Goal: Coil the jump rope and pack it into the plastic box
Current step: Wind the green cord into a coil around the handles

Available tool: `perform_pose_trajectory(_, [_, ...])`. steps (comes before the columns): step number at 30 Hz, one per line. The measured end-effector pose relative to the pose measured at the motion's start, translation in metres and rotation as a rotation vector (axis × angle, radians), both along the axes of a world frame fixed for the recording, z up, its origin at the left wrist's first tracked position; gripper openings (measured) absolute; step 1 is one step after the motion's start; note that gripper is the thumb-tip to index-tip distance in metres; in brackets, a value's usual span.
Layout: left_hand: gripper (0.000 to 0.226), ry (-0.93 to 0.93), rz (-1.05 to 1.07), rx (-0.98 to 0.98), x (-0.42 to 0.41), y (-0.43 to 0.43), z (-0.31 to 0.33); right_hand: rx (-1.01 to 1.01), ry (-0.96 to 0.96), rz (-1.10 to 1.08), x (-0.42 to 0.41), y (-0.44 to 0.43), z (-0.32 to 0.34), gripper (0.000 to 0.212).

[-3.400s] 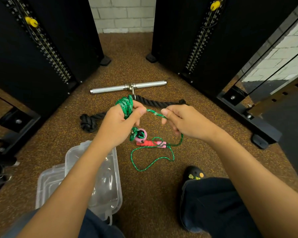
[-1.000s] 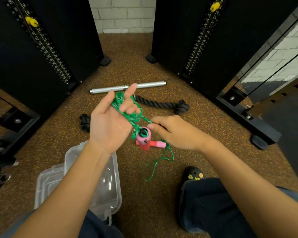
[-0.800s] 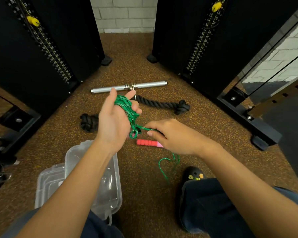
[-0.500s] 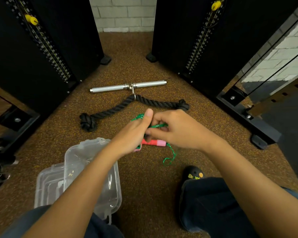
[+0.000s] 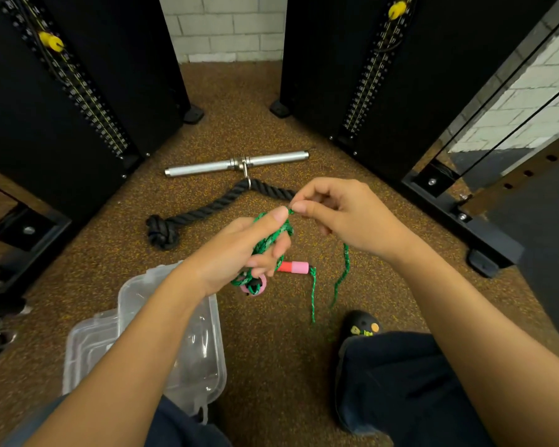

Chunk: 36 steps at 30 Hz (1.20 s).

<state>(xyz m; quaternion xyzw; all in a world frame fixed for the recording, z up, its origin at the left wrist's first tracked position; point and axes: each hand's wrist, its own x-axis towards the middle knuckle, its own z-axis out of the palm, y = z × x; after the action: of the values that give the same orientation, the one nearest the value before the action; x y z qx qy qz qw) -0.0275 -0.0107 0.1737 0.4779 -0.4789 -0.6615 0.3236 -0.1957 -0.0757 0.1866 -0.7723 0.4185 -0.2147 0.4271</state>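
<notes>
Two hands share the work, so take it from the left. Low on the left, the plastic box (image 5: 188, 343) sits open on the floor, waiting. Above it, the left hand (image 5: 239, 253) is closed around a bundle of green jump rope (image 5: 273, 238), thumb pressed on top; one pink handle (image 5: 254, 285) dangles under the fist, and the other handle (image 5: 292, 267) lies on the floor just beyond. To the right, the right hand (image 5: 339, 214) pinches the rope near the thumb, with the slack hanging below. Lay each new loop the same size, keep the thumb clamped, and feed the slack without twisting.
</notes>
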Motion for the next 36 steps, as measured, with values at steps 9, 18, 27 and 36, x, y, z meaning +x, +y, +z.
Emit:
perform_pose_trajectory(9, [0.048,0.809,0.11,0.135,0.007,-0.005,-0.004,-0.109,0.068,0.064,0.023,0.022,-0.017,0.025])
perform_pose_trajectory(18, [0.03,0.814,0.464,0.038,0.016,-0.011,-0.011,-0.028,0.225,0.234,0.032,0.036,-0.027,0.016])
perform_pose_trajectory(27, [0.031,-0.154,0.332,-0.117,0.001,-0.009,-0.021,-0.222,0.254,0.218,0.03,0.039,-0.014,0.016])
perform_pose_trajectory(36, [0.091,-0.369,0.174,-0.059,0.001,-0.007,-0.031,-0.263,0.128,0.054,0.015,0.02,-0.002,0.029])
